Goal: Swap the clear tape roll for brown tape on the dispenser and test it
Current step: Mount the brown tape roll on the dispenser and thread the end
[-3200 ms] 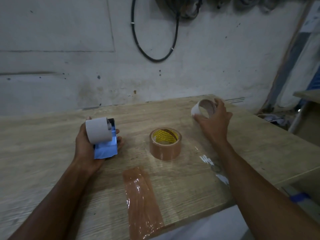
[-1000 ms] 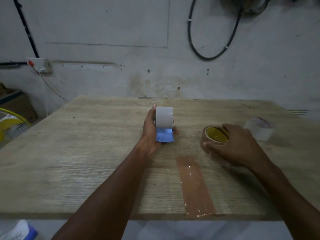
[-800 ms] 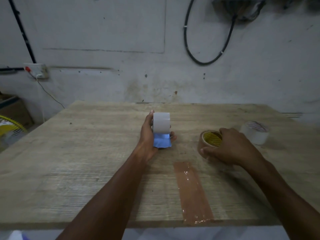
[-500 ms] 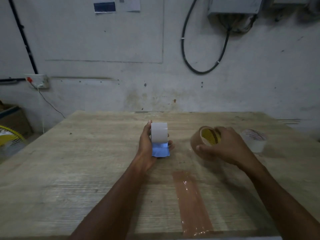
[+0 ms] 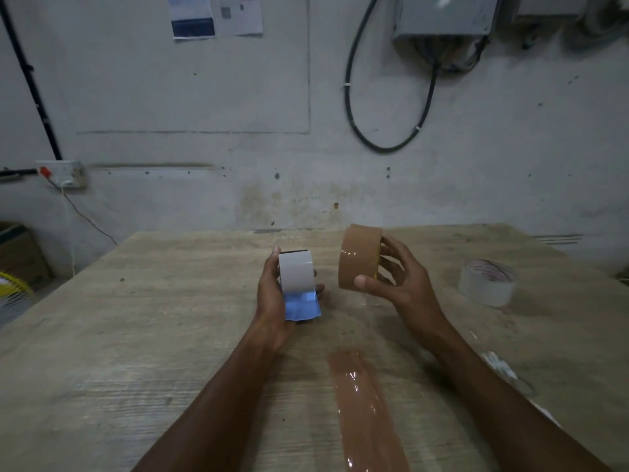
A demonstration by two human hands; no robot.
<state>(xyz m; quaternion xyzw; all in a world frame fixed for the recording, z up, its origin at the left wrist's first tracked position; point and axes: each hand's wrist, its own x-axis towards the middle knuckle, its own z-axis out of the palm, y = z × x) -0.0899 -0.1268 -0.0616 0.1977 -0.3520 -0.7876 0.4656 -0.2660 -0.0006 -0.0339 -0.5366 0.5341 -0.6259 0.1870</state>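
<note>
Right hand (image 5: 396, 284) around brown tape (image 5: 359, 255)

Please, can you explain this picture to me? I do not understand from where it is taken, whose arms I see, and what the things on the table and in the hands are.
There is no machine here. The camera is worn on a person's head and looks forward and down, so the two arms are that person's own.

The left hand holds a tape dispenser with a pale spool and a blue part below. The right hand holds a brown tape roll in the air, beside the dispenser and not touching it.

On the wooden table, a clear tape roll stands on the right. A strip of brown tape lies flat on the near part of the table.
</note>
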